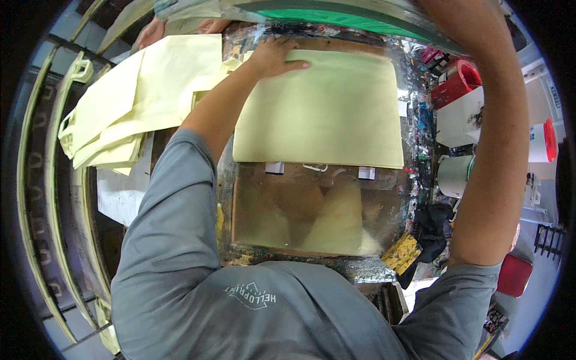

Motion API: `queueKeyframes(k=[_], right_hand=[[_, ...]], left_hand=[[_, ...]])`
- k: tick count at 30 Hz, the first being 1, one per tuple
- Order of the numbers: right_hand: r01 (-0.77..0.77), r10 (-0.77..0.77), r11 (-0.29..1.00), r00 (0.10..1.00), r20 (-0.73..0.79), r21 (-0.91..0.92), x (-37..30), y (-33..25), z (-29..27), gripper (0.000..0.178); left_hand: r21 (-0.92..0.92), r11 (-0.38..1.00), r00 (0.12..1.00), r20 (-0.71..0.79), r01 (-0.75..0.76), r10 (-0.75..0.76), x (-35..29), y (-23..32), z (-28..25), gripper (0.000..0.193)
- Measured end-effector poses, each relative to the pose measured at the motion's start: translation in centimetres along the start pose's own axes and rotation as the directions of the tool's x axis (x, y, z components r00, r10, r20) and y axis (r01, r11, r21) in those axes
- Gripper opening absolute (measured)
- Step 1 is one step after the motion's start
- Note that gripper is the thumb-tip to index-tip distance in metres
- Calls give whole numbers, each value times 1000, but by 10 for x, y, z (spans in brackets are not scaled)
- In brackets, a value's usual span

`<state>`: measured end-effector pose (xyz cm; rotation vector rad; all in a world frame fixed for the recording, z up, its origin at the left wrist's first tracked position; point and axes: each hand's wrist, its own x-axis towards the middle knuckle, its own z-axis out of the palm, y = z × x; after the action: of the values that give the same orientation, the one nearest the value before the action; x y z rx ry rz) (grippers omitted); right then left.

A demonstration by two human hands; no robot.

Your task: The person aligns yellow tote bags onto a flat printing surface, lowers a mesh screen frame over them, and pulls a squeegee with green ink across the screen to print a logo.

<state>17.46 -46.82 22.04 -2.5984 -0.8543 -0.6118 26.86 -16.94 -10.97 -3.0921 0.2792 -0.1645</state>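
Observation:
A pale yellow cloth bag [321, 114] lies flat on the brown work board [288, 204], its near edge beside two small white tabs. My left hand [277, 57] rests on the bag's far left corner, thumb stretched out to the right and fingers apart. My right arm reaches up along the right side, and its hand is beyond the top edge. Above the bag's far side, a green screen in a frame [342, 21] is tilted up, close to my right forearm.
On the left lies a stack of pale yellow bags [132, 102]; another person's hands [152, 32] are behind it. Metal rails [57, 180] stand further left. To the right are a red tub [459, 84], a pale bucket [455, 175], a black cloth [433, 231] and a yellow stained sponge [401, 253].

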Motion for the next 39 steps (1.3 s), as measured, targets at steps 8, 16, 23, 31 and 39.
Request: queueKeyframes(k=[8, 16, 23, 31, 39], right_hand=[[-4, 4, 1000, 993, 118, 2, 13, 12, -13, 78], [174, -172, 985, 973, 156, 2, 17, 29, -20, 75], [267, -269, 963, 962, -43, -44, 3, 32, -19, 74], [-3, 24, 997, 961, 274, -79, 17, 34, -35, 67], [160, -143, 985, 964, 223, -59, 16, 36, -14, 65]], left_hand=[[-19, 997, 994, -79, -77, 75, 4, 2, 6, 89], [-105, 994, 992, 124, 38, -24, 61, 95, 0, 97], [-174, 984, 1000, -15, -29, 27, 68, 129, 1, 85], [-320, 764, 822, -324, -560, 468, -28, 240, -45, 69], [-331, 670, 735, -130, -665, 665, -67, 276, -19, 49]])
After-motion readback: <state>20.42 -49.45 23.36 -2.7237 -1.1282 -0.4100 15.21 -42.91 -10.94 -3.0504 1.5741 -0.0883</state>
